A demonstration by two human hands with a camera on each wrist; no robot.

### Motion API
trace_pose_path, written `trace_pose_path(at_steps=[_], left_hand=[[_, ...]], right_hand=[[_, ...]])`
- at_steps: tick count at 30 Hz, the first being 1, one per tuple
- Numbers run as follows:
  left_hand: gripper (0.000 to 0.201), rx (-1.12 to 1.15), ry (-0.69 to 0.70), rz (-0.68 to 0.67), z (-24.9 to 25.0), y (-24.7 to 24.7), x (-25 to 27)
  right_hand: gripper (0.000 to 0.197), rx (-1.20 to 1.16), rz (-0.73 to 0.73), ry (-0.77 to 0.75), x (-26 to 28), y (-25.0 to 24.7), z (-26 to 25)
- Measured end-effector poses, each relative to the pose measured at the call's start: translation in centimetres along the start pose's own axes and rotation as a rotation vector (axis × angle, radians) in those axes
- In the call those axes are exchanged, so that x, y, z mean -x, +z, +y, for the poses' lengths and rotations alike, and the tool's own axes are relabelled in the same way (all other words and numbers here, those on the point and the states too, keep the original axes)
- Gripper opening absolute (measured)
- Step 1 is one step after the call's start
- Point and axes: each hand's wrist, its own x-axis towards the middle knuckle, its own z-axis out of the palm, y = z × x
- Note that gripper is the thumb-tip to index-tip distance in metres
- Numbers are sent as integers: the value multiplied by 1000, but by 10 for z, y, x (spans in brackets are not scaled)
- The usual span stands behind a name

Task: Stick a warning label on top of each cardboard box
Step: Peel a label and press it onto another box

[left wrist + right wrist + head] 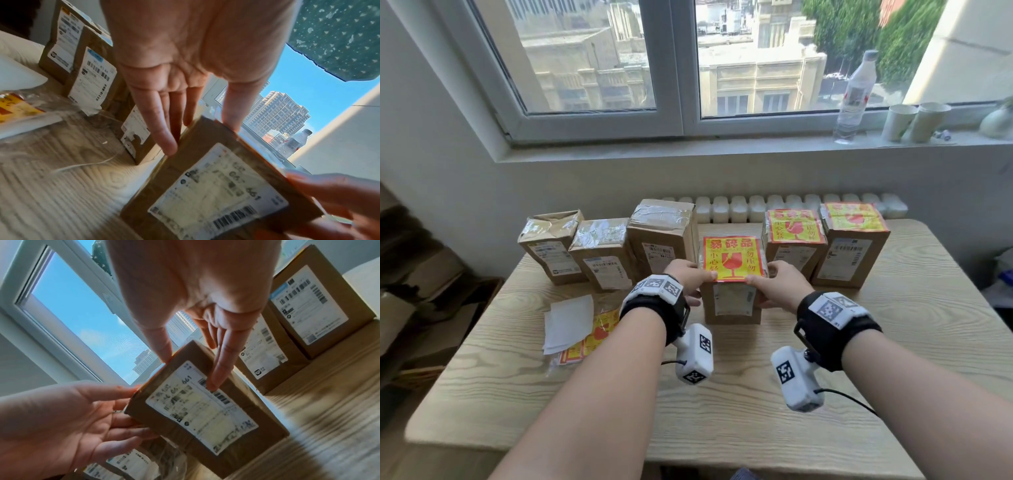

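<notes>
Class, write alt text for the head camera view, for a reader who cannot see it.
Two hands, left hand and right hand, press a red and yellow warning label onto the top of a cardboard box on a wooden table. Two boxes to its right already carry labels; three to its left have none.

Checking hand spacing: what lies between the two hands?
In the head view, the cardboard box with its warning label lies between left hand and right hand.

The warning label (pixel 732 257) atop the middle box (pixel 732 305) reads 易碎品; its shipping label (pixel 202 400) shows 661.
</notes>
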Motion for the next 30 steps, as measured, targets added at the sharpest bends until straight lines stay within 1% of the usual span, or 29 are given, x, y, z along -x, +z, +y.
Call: trace_pose_path(at_steps=[1,2,4,5,8,10,11,13,16,22,30], left_hand=[[48,3,5,22,1,0,-6],[48,-7,5,34,0,1,-12],[46,-50,-6,28,-3,6,-20],[45,-72,-13,13,-4,8,-24],[41,-22,-65,-92,0,8,-32],[43,6,-110,-141,7,8,-40],[44,9,-121,-141,12,9,-44],[46,7,-114,-113,20,13,-53],[49,20,-91,-53,29,16,-70],[48,57,-96,-35,39,19,-90],[49,71,-98,-12,46,18,-100]], right_hand=[[51,1,-4,4,-7,2,0],[47,6,-13,6,-12,5,2],[28,22,-8,-2,-19,10,8],[25,21,14,-7,-24,11,13],[32,23,94,-5,-38,8,20],[23,31,125,27,-47,1,17],[22,28,136,54,-51,-2,13],[28,4,144,94,-58,-6,8],[28,-40,123,127,-63,-5,0],[34,-71,141,150,-77,-1,-9],[33,-71,143,149,-85,-3,-15]])
